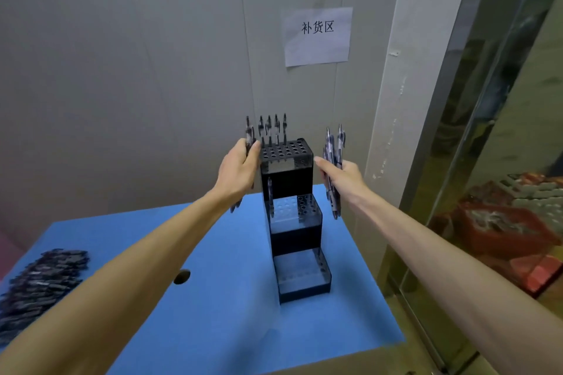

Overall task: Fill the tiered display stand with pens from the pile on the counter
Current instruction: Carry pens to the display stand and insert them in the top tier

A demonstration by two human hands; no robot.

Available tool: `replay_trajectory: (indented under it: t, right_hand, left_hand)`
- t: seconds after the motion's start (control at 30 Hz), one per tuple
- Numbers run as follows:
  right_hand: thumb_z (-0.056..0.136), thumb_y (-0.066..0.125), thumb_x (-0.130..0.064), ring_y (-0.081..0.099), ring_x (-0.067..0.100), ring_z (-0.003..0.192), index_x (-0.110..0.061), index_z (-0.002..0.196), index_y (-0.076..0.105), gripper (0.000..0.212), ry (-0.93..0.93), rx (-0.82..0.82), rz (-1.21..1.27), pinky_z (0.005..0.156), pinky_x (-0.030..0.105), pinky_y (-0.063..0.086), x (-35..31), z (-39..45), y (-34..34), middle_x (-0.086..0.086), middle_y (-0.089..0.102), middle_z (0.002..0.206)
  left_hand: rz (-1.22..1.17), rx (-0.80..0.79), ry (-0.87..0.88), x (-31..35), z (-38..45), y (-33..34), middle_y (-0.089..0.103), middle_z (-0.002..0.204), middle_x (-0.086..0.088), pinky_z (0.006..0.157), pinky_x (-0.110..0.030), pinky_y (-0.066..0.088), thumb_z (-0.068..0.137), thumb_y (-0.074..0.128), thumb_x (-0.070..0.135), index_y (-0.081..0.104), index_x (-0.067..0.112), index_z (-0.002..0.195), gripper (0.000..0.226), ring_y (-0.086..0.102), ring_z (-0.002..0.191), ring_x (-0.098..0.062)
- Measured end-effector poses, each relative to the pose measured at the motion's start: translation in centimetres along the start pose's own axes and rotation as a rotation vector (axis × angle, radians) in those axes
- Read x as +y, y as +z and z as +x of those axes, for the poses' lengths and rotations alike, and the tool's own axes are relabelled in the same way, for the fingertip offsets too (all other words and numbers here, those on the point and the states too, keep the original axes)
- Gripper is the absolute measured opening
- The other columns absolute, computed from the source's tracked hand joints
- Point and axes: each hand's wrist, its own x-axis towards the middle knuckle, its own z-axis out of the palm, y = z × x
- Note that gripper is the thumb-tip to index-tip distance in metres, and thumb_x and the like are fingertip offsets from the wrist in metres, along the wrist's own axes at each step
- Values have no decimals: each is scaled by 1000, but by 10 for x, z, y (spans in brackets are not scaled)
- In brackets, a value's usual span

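Observation:
A black three-tiered display stand (294, 222) stands on the blue counter (231, 298). Several dark pens (272, 129) stand upright in the back row of holes on its top tier. One more pen (270, 196) hangs beside the middle tier. My left hand (239, 172) is at the top tier's left edge, shut on a pen held upright. My right hand (341, 175), just right of the top tier, grips a bundle of pens (333, 167) pointing up and down. The pen pile (39, 283) lies at the counter's left edge.
A grey wall rises close behind the stand, with a paper sign (318, 36) on it. A white pillar and a glass panel (502, 131) stand to the right. The counter's right edge runs close to the stand's base. An oval hole (182, 276) shows in the blue surface.

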Motion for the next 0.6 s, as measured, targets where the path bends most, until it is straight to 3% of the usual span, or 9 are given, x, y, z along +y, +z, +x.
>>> replay_trajectory:
  t: [0.17, 0.33, 0.5, 0.6]
  right_hand:
    - [98, 63, -44, 51, 15, 64, -14, 83, 56, 34, -37, 69, -8, 64, 29, 41, -19, 48, -1, 2, 54, 73]
    - [93, 57, -57, 58, 21, 76, -14, 90, 57, 44, -77, 80, -154, 76, 36, 44, -41, 103, -3, 3, 62, 82]
    - [97, 58, -48, 57, 19, 76, -16, 86, 59, 33, -101, 43, -178, 83, 41, 48, -56, 144, 3, 1, 63, 82]
    - [98, 62, -44, 59, 17, 89, -12, 105, 60, 33, -71, 10, -123, 93, 36, 47, -62, 164, 6, 1, 64, 96]
  left_hand:
    - [-14, 78, 85, 14, 45, 15, 65, 72, 1, 68, -40, 49, 107, 42, 45, 61, 8, 87, 46, 55, 63, -17]
    - [-94, -2, 108, 17, 96, 21, 57, 68, 0, 62, -31, 40, 103, 52, 47, 60, 16, 80, 40, 48, 58, -12]
    - [-197, -116, 96, 20, 135, 30, 53, 75, 0, 59, -32, 43, 102, 56, 46, 55, 8, 107, 38, 47, 62, -16]
    - [-257, -113, 114, 20, 147, 37, 51, 73, 2, 50, -18, 42, 103, 59, 38, 55, 10, 106, 29, 46, 57, -11]
